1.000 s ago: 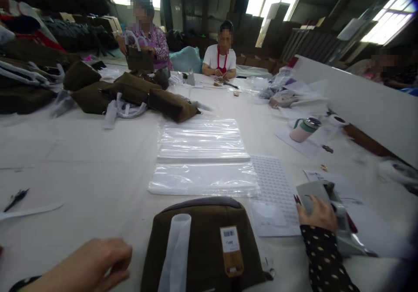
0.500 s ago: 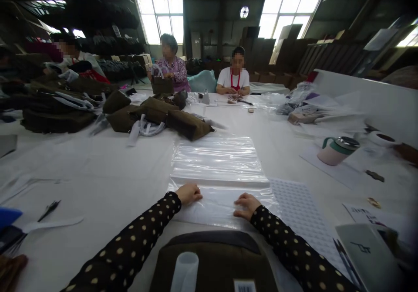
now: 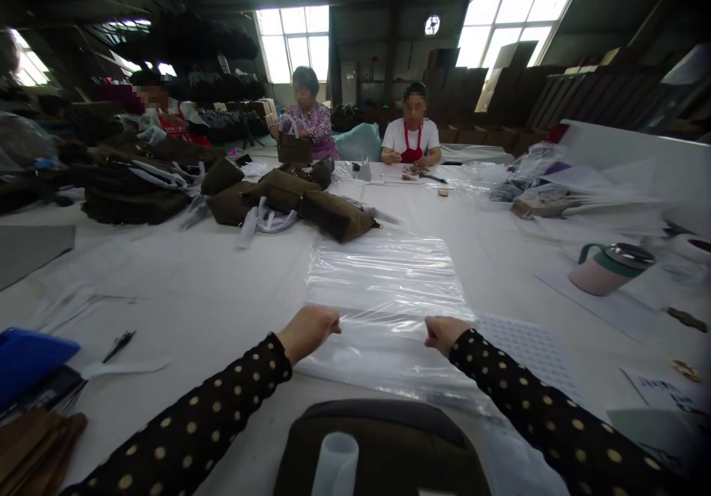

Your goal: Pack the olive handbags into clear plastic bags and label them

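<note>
Plastic sheets (image 3: 383, 277) are lying beyond a brown bag (image 3: 411, 448); left hand (image 3: 311, 329) and right hand (image 3: 446, 333), well apart, are pinching the plastic.

Gripping clear plastic sheets (image 3: 383, 277) with left hand (image 3: 311, 329) and right hand (image 3: 446, 333), both curled, well apart | nearer than hands: dark brown bag (image 3: 414, 448) with rolled white wrap (image 3: 336, 466), on bench (image 3: 211, 274) | right of right hand: printed sheet (image 3: 525, 344), pink mug (image 3: 600, 274) | left of left hand: blue object (image 3: 33, 363) | beyond hands: heaped bags (image 3: 336, 215), three co-workers (image 3: 411, 141)
</note>
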A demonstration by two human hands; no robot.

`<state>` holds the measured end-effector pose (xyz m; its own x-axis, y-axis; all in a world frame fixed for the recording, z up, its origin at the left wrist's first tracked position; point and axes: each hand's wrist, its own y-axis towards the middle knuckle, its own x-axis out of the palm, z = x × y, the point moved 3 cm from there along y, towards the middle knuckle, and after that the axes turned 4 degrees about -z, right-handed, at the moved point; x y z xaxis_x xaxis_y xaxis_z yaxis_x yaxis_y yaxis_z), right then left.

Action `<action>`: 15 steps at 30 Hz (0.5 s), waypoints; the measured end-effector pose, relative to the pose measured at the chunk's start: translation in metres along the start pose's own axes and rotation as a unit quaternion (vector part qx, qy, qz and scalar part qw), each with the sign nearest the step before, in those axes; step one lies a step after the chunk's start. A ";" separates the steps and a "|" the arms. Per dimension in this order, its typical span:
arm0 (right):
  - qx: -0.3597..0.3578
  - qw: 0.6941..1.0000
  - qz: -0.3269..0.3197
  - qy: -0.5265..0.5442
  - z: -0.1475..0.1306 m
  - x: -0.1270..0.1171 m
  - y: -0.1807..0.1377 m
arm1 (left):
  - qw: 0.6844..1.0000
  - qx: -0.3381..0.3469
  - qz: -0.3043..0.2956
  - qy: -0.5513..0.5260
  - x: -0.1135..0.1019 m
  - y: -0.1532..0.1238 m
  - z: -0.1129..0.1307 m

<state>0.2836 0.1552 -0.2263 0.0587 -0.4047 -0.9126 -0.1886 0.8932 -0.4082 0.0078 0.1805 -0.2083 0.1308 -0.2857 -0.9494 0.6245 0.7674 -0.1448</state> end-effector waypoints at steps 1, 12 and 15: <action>-0.004 1.000 0.003 -0.010 -0.004 -0.001 0.000 | 1.000 -0.001 0.007 0.001 -0.003 0.005 -0.001; 0.097 0.961 0.211 0.150 0.031 -0.010 -0.024 | 0.974 -0.110 0.173 -0.093 -0.029 0.020 -0.019; 0.144 0.911 0.293 0.254 0.053 -0.004 -0.043 | 0.942 -0.176 0.243 -0.149 -0.028 0.000 -0.029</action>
<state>0.3438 0.1287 -0.2063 -0.4444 0.1842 -0.8767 0.2271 0.9698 0.0886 -0.0187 0.2054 -0.1898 0.5785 0.0404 -0.8147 0.1485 0.9769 0.1539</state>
